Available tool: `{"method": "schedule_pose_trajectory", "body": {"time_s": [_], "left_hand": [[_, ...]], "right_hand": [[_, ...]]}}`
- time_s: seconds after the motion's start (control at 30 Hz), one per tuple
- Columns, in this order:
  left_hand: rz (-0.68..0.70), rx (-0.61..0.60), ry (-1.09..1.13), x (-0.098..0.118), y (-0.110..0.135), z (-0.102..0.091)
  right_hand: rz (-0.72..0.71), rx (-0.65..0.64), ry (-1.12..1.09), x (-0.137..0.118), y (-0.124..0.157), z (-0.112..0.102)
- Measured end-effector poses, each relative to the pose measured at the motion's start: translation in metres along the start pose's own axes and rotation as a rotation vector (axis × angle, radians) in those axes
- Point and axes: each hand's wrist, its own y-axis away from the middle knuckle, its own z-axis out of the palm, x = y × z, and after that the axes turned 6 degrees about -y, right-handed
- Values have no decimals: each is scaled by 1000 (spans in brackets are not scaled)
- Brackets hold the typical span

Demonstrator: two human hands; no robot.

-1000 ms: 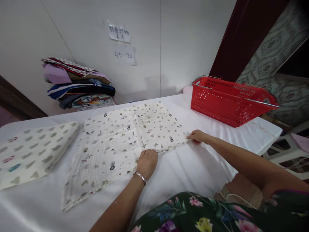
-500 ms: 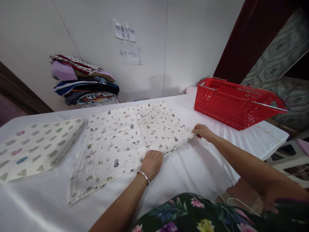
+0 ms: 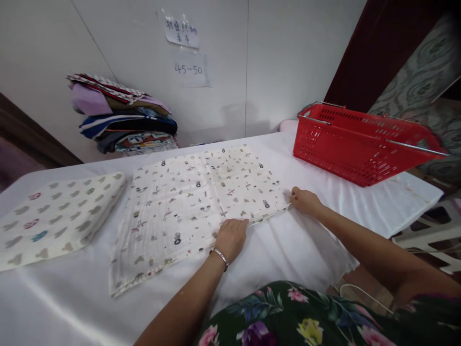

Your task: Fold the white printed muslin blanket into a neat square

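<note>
A white cloth (image 3: pixel 173 206) printed with small starfish, leaves and dark rings lies folded in layers on the white-covered table. Midway along its near edge is my left hand (image 3: pixel 232 238), fingers together and curled over the layers; their tips are partly hidden. My right hand (image 3: pixel 304 201) pinches the cloth at its near right corner. To the left lies a second folded cloth (image 3: pixel 61 216), cream with grey shapes and a few pink, green and blue ones.
A red plastic basket (image 3: pixel 360 149) with metal handles stands on the table (image 3: pixel 281 240) at the back right. Beyond the table's far left edge rises a stack of folded fabrics (image 3: pixel 122 115). Two paper signs (image 3: pixel 189 69) are fixed to the wall.
The view has shifted slightly. My right hand stays at the corner, its fingers a little more closed up, and my left hand keeps to the near edge. The cloth looks nearly unchanged.
</note>
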Motion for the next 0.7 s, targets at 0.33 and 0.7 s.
{"method": "schedule_pose_trajectory", "body": {"time_s": [0.33,0.7], "left_hand": [[-139,-85,81,7,2,-2],[-205,-96,-22,14,11,-5]], "right_hand": [[-1064,-65,-89,-96,53,34],[-998,-35,-121,-111,47,80]]}}
